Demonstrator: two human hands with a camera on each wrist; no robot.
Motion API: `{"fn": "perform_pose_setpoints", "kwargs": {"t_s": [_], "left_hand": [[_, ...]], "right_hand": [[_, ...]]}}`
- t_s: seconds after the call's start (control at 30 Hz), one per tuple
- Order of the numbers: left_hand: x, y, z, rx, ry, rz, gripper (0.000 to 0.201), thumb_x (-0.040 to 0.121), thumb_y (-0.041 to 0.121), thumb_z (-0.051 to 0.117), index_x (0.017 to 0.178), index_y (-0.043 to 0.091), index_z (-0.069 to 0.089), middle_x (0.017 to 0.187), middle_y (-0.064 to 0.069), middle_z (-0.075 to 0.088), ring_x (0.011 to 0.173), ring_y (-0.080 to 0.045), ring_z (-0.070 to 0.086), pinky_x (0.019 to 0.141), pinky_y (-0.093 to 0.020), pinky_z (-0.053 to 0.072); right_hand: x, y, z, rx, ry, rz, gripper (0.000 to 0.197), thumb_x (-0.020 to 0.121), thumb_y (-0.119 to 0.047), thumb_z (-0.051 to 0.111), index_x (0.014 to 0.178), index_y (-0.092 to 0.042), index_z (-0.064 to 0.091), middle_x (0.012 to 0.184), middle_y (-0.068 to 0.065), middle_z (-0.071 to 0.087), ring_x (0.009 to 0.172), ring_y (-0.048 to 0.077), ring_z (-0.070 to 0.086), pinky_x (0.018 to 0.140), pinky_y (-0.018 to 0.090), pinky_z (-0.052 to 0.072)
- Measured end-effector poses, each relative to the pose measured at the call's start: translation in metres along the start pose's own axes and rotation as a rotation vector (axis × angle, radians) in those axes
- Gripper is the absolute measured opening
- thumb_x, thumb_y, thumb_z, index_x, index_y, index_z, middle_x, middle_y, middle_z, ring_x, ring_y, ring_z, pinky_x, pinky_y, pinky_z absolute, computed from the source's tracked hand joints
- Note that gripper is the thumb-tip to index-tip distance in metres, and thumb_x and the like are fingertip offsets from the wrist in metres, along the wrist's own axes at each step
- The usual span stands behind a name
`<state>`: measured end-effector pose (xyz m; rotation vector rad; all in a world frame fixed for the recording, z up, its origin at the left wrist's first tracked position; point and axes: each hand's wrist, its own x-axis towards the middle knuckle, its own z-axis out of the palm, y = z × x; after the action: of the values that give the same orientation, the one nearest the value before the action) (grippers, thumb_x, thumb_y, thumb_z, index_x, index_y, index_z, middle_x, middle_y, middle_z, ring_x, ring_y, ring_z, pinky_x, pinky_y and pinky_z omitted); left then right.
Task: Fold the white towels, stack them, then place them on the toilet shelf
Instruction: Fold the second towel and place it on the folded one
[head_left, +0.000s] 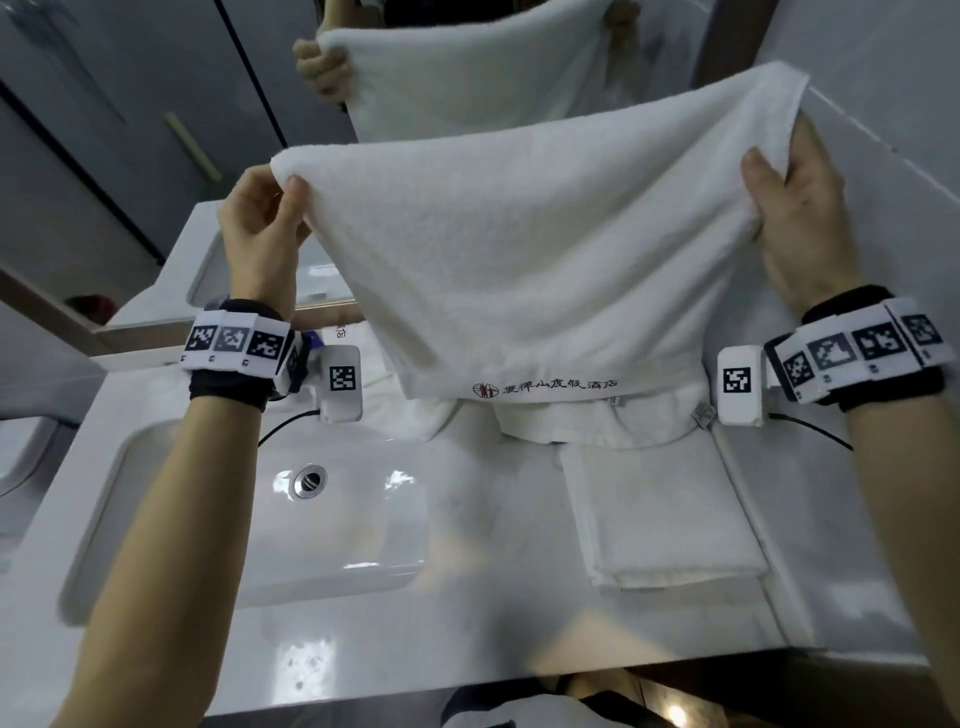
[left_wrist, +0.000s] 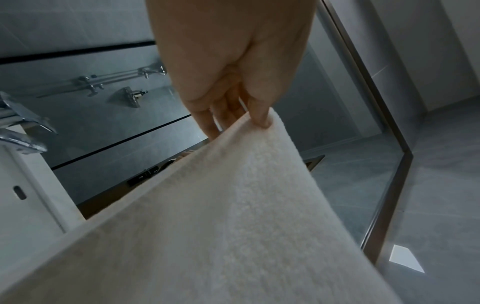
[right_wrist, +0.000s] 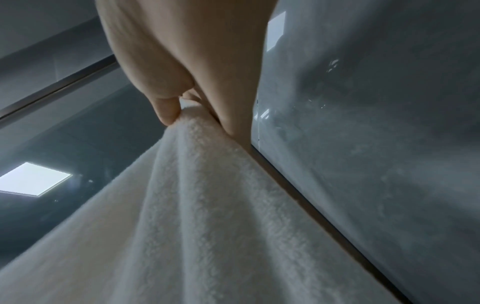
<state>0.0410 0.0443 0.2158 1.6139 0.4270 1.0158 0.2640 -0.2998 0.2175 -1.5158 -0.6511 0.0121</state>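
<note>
A white towel (head_left: 524, 260) hangs spread in the air above the white worktop (head_left: 467, 639), its long axis running left to right along the held top edge, which climbs toward the right. The left hand (head_left: 260, 234) has its grip closed on the top left corner, thumb in front and fingers (left_wrist: 228, 111) behind the cloth. The right hand (head_left: 800, 218) has its grip closed on the top right corner, the cloth bunched between thumb and fingers (right_wrist: 231, 115). The bottom hem, printed with a small logo and a line of characters, points down and toward the person.

Just behind that hem a rumpled pile of white cloth (head_left: 587, 421) lies on the worktop. Nearer the person, 1 folded towel (head_left: 660, 519) lies flat on the worktop, to the right of the sink basin (head_left: 156, 519) with its round drain (head_left: 310, 480). The mirror (head_left: 130, 130) behind reflects the held towel and both hands.
</note>
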Motion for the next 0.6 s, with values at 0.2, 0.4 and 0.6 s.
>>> {"fn": "perform_pose_setpoints", "kwargs": {"t_s": [0.2,0.4,0.6], "left_hand": [[-0.007,0.018,-0.007,0.131,0.052,0.059,0.013,0.095,0.034,0.046,0.085,0.027,0.049,0.077,0.011,0.051,0.070,-0.010,0.044,0.058,-0.027,0.036],[-0.010,0.025,-0.009,0.171,0.089,0.035,0.016,0.098,0.021,0.042,0.083,0.024,0.047,0.084,0.008,0.051,0.085,-0.011,0.047,0.081,-0.026,0.041],[0.001,-0.005,-0.007,0.161,0.063,-0.205,0.016,0.097,0.020,0.048,0.084,0.018,0.056,0.076,0.004,0.055,0.065,-0.002,0.055,0.063,-0.018,0.050]], "right_hand": [[-0.013,-0.010,-0.010,0.080,0.027,-0.066,0.040,0.092,-0.028,0.057,0.131,-0.026,0.052,0.118,-0.013,0.065,0.112,0.009,0.061,0.090,0.025,0.051],[-0.018,-0.030,-0.017,0.138,0.031,-0.131,0.030,0.093,-0.023,0.054,0.122,-0.030,0.060,0.118,-0.009,0.066,0.114,0.015,0.061,0.090,0.028,0.052],[-0.010,-0.007,-0.023,0.054,-0.108,0.082,0.037,0.081,-0.017,0.065,0.116,-0.027,0.060,0.109,-0.011,0.070,0.105,0.010,0.065,0.084,0.024,0.054]]}}
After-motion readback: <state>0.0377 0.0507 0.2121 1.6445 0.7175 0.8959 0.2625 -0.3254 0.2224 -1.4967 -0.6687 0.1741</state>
